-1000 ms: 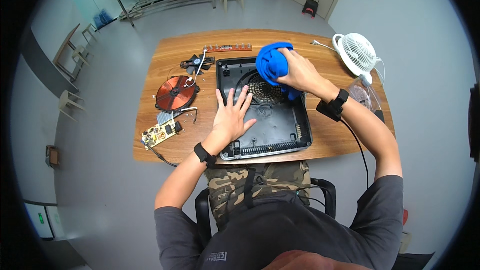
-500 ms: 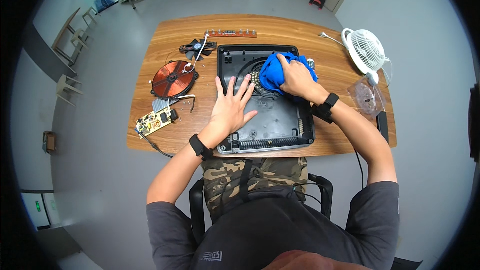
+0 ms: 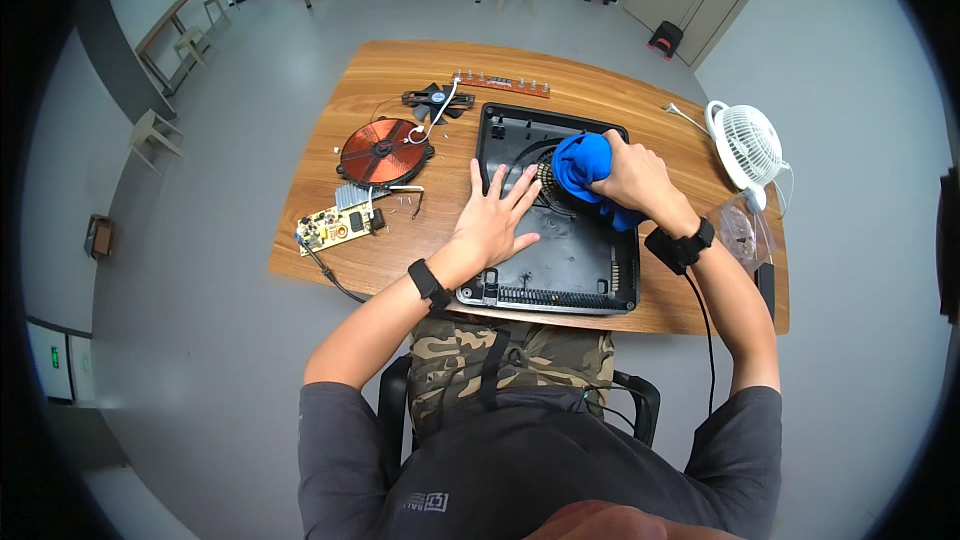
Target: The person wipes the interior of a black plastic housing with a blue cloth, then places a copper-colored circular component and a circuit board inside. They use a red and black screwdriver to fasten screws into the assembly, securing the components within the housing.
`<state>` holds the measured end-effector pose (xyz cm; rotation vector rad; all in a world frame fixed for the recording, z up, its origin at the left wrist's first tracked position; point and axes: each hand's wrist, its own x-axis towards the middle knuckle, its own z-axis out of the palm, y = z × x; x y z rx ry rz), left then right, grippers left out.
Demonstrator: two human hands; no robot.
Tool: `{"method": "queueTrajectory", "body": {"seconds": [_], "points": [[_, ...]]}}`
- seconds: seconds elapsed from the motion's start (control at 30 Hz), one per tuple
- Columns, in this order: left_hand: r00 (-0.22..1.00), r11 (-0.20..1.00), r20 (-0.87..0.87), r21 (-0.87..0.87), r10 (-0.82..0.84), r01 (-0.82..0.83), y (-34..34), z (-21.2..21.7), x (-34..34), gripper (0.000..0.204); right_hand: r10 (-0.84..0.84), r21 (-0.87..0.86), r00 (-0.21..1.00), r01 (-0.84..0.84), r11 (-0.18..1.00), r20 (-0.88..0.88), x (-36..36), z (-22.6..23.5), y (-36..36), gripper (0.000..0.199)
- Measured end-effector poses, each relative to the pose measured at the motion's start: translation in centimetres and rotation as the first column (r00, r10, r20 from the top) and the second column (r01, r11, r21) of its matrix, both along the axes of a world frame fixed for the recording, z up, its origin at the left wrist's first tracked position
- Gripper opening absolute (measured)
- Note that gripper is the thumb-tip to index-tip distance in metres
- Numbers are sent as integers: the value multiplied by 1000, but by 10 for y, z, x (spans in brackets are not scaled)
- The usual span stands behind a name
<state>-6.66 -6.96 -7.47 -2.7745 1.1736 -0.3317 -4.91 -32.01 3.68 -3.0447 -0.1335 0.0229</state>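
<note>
A black plastic housing (image 3: 560, 250), shaped like a shallow open box, lies in front of me with its inside facing up. My left hand (image 3: 492, 217) is spread flat over its left half, fingers apart, holding nothing. In my right hand (image 3: 640, 176) a blue cloth (image 3: 582, 164) is bunched up. The cloth covers part of the round vent grille (image 3: 547, 180) and the right inner side of the housing, and a loose end hangs below my fingers. Whether it presses on the plastic is hard to tell. Black bands sit on both wrists.
Left of the housing lie a copper coil disc (image 3: 382, 152), a circuit board with heatsink (image 3: 335, 227), a small black fan (image 3: 437, 102) and several screws. A narrow red-brown board (image 3: 500, 85) lies behind. Right are a white fan (image 3: 750, 145) and a clear plastic bag (image 3: 738, 237).
My right hand has lifted and turned the cloth, uncovering more of the housing's far right corner. The left hand stays spread on the housing. The whole view has shifted slightly.
</note>
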Motion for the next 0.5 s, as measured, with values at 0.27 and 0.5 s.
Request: {"method": "queueTrajectory", "body": {"seconds": [0.27,0.5], "points": [[999,995,-52,101,-4,9,-5,0,1,80,364,321,927,-320,891,-87,18,-70,15,101],[983,995,-183,98,13,5,-2,13,2,73,346,240,919,-384,892,187,5,-94,26,80]]}}
